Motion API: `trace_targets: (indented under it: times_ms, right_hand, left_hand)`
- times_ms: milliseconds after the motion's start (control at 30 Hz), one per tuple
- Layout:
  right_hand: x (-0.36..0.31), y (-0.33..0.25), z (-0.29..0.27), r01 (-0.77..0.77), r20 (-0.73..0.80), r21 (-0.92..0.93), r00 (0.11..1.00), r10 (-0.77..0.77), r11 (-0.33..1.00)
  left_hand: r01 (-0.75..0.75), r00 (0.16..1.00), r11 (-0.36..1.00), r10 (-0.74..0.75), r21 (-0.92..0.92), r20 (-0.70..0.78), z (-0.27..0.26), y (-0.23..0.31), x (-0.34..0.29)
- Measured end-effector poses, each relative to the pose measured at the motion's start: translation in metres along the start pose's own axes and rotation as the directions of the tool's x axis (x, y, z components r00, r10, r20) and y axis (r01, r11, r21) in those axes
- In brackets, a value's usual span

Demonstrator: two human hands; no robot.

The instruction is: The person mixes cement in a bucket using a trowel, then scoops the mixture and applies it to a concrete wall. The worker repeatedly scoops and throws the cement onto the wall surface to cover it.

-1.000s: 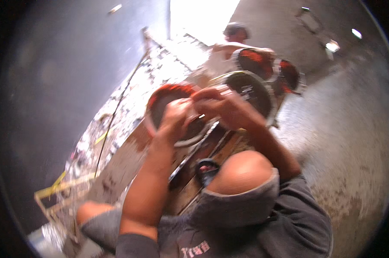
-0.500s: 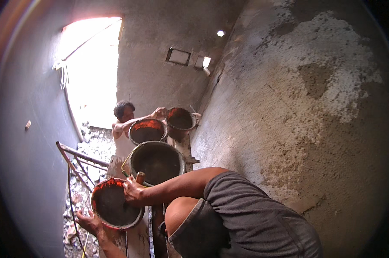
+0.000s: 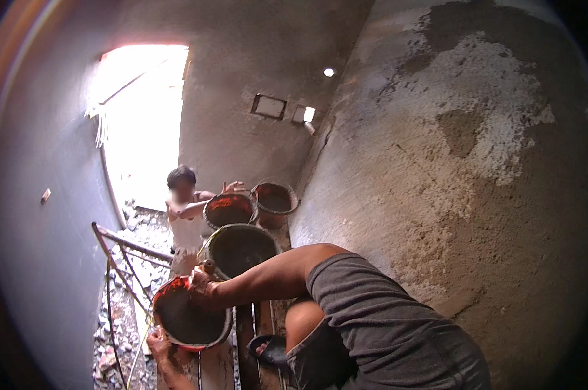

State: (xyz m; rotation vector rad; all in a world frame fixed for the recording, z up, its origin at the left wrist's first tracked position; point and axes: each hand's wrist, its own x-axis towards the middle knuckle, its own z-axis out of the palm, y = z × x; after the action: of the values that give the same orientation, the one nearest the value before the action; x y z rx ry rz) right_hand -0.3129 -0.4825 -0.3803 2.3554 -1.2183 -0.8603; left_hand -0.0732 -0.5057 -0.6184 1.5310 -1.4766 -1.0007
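Observation:
My left hand [image 3: 160, 344] is at the left rim of the nearest bucket [image 3: 229, 325], its fingers closed on the edge. This bucket has a red-orange smeared inner wall and holds grey wet mortar [image 3: 187, 317]. Over its right rim my right hand [image 3: 204, 287] is closed round a tool with a stubby wooden handle [image 3: 207, 266]; the rest of the tool is hidden. Just beyond my right forearm stands a larger dark bucket [image 3: 243, 250] of mortar, partly covered by the arm.
Farther along the wooden planks [image 3: 216, 367] stand an orange-smeared bucket [image 3: 230, 209] and another bucket [image 3: 274, 198], with a co-worker [image 3: 185, 218] reaching over. A metal frame [image 3: 134, 244] and rubble [image 3: 138, 227] lie left. A rough plastered wall [image 3: 398, 214] rises right.
My left hand has come from beside the nearest bucket onto its rim. The co-worker's hand has come off the far buckets. My view has shifted, and a sandalled foot shows more beside my knee.

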Motion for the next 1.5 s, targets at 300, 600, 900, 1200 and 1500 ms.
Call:
trace_targets:
  times_ms: [300, 600, 900, 1200, 1500]
  right_hand:
    - [0.021, -0.014, 0.047, 0.214, 0.19, 0.302, 0.941, -0.279, 0.929]
    - [-0.028, 0.011, 0.014, 0.06, 0.155, 0.589, 0.97, -0.186, 0.806]
    - [0.004, 0.016, -0.009, 0.07, 0.032, 0.317, 0.996, -0.085, 0.946]
    - [0.035, 0.015, 0.041, 0.283, 0.381, 0.232, 0.854, -0.354, 0.931]
    - [-0.014, 0.025, 0.052, 0.562, 0.039, 0.309, 0.799, -0.601, 0.767]
  left_hand:
    - [-0.068, 0.988, 0.997, 0.063, 0.036, 0.138, -0.008, 0.017, -0.036]
    - [0.126, 0.982, 0.991, -0.117, -0.048, 0.15, -0.012, 0.03, -0.052]
    - [0.528, 0.848, 0.797, -0.477, -0.293, 0.229, -0.03, 0.12, -0.071]
    - [0.547, 0.837, 0.756, -0.509, -0.359, 0.203, -0.029, 0.131, -0.075]
    - [0.563, 0.827, 0.732, -0.496, -0.383, 0.265, -0.028, 0.122, -0.072]
